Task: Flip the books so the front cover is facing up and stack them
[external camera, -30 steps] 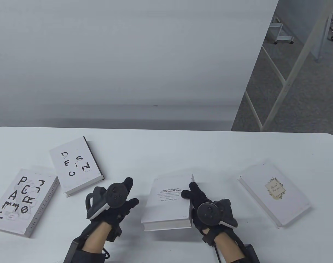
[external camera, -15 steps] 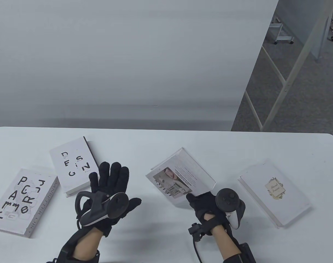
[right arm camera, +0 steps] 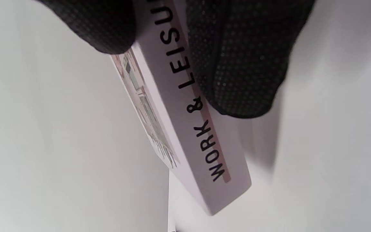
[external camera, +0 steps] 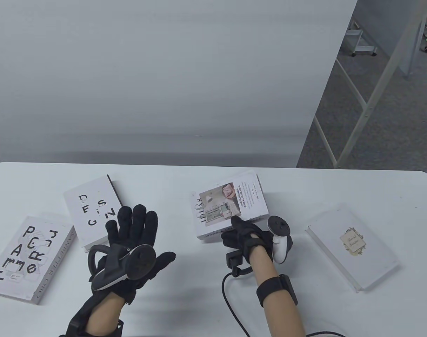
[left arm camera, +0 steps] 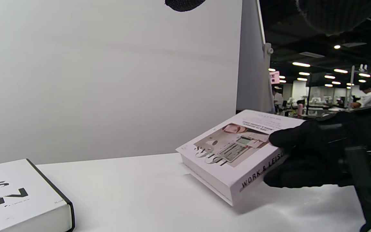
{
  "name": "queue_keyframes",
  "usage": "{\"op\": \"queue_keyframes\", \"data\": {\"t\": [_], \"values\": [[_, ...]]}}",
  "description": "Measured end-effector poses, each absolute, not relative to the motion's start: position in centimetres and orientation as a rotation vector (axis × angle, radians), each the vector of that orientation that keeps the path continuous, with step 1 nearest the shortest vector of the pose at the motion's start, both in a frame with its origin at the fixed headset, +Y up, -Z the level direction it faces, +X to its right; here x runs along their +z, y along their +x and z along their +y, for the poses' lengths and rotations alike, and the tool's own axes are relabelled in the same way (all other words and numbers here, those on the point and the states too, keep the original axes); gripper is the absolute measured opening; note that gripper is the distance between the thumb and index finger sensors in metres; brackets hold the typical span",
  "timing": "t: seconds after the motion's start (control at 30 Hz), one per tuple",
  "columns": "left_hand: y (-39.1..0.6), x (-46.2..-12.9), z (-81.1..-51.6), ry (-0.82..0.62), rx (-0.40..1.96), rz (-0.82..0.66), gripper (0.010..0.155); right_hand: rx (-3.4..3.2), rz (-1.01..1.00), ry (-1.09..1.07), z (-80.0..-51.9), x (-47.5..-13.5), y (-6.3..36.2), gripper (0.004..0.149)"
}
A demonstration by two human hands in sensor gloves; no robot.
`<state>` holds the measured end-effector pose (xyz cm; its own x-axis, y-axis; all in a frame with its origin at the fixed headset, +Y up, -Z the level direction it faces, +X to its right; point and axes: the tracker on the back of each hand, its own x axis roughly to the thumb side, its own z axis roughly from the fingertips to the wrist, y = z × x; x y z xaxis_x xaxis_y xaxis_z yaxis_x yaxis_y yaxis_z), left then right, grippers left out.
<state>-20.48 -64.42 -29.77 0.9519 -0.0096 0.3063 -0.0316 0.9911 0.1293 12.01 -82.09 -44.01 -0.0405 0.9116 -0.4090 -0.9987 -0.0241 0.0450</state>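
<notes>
My right hand (external camera: 243, 233) grips the spine edge of the "Work & Leisure" book (external camera: 229, 207), thumb on the pictured cover, which faces up; the book is tilted, its left end near the table. The left wrist view shows the book (left arm camera: 237, 151) and that hand (left arm camera: 317, 161) at its right side. In the right wrist view my fingers (right arm camera: 237, 64) pinch the spine (right arm camera: 198, 122). My left hand (external camera: 132, 242) is open with fingers spread, holding nothing, over the near edge of the "DESIGN" book (external camera: 95, 210). That book also shows in the left wrist view (left arm camera: 21, 199).
A lettered white book (external camera: 27, 256) lies at the table's left, and a white book with a small floral label (external camera: 352, 245) lies at the right. The white table (external camera: 206, 302) ends at a white partition behind; my right hand's cable (external camera: 234, 309) trails toward the front edge.
My right hand lifted the middle book off the table, turned it over to its pictured cover and carried it farther back. My left hand opened its fingers and moved up toward the "DESIGN" book.
</notes>
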Motion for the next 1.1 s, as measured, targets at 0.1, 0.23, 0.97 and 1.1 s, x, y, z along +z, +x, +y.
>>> {"op": "queue_keyframes", "data": {"t": [0.1, 0.23, 0.97, 1.1], "values": [[-20.7, -29.8, -64.4, 0.127, 0.025, -0.309, 0.102, 1.525, 0.390, -0.323, -82.6, -45.0, 11.3, 0.073], [-21.1, -29.9, -64.3, 0.124, 0.041, -0.298, 0.102, 1.453, 0.378, -0.410, -83.3, -45.9, 10.6, 0.073], [-22.0, -30.6, -65.1, 0.067, 0.078, -0.271, 0.099, 1.328, 0.426, -0.278, -83.0, -44.9, 8.5, 0.075], [-21.4, -30.7, -65.6, 0.053, 0.051, -0.283, 0.099, 1.350, 0.453, -0.093, -81.2, -43.9, 8.9, 0.073]]}}
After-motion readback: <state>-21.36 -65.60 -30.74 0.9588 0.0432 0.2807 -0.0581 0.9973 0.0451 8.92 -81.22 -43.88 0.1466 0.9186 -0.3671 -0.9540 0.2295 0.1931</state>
